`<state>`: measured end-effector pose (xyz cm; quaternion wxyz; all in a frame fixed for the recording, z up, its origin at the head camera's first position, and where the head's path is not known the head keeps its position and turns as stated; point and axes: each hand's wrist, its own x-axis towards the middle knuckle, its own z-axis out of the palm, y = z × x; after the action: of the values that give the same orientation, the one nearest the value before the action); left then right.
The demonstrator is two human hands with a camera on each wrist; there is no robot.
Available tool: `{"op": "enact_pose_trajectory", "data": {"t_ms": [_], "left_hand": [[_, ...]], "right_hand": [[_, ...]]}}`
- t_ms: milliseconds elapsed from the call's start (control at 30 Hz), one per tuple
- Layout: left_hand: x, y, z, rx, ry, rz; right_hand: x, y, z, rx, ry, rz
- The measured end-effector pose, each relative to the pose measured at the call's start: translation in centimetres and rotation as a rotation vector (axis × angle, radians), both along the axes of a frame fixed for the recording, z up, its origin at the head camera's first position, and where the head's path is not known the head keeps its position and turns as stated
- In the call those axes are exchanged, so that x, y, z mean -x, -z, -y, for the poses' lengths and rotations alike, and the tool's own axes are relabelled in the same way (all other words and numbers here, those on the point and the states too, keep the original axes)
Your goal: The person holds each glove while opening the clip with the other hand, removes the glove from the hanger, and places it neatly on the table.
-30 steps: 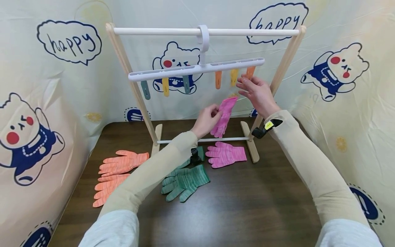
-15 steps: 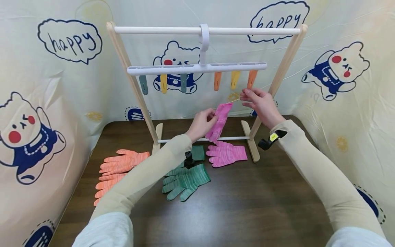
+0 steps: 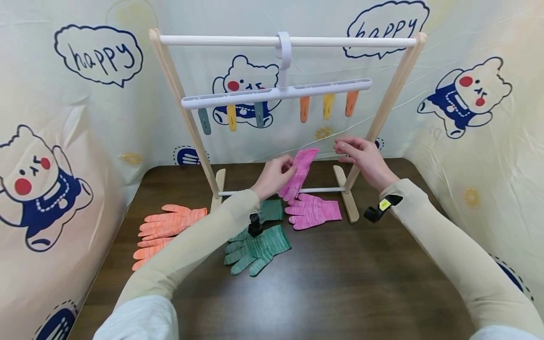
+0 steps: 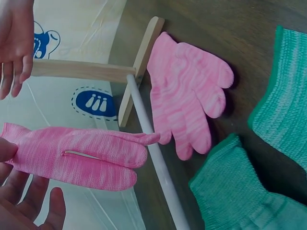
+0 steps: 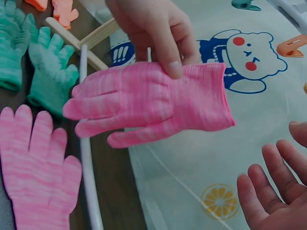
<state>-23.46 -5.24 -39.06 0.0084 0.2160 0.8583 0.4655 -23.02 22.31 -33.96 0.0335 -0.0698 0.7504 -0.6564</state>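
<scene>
A pink knit glove [image 3: 301, 171] hangs in the air below the clip hanger [image 3: 327, 89], cuff up and tilted. My left hand [image 3: 273, 177] pinches its edge between thumb and fingers; in the right wrist view the thumb lies near the cuff of the held glove [image 5: 144, 100]. To the right of that cuff my right hand [image 3: 367, 159] is apart from it, and the right wrist view shows its fingers [image 5: 273, 177] loosely bent with nothing in them. Orange, yellow and grey-green clips [image 3: 327, 106] hang from the hanger, holding nothing.
A second pink glove [image 3: 316, 212] lies on the dark table [image 3: 331, 278]. Green gloves [image 3: 259, 248] overlap beside it, and orange gloves [image 3: 172, 223] lie at the left, partly behind my left sleeve. A wooden rack [image 3: 393, 89] with a white top rod [image 3: 221, 41] carries the hanger.
Both hands have come down from near the hanger, the left one bringing the pink glove lower. My right hand has drawn away from the cuff. The hanger has swung a little.
</scene>
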Motion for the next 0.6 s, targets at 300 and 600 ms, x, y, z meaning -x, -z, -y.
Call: {"op": "enact_pose_trajectory", "data": {"t_ms": [300, 600], "left_hand": [[-1.0, 0.5, 0.5, 0.011, 0.006, 0.016], [-1.9, 0.8, 0.4, 0.012, 0.057, 0.041]], "right_hand": [[-1.4, 1.4, -0.7, 0.003, -0.047, 0.048], [-2.9, 2.3, -1.1, -0.073, -0.071, 0.064]]}}
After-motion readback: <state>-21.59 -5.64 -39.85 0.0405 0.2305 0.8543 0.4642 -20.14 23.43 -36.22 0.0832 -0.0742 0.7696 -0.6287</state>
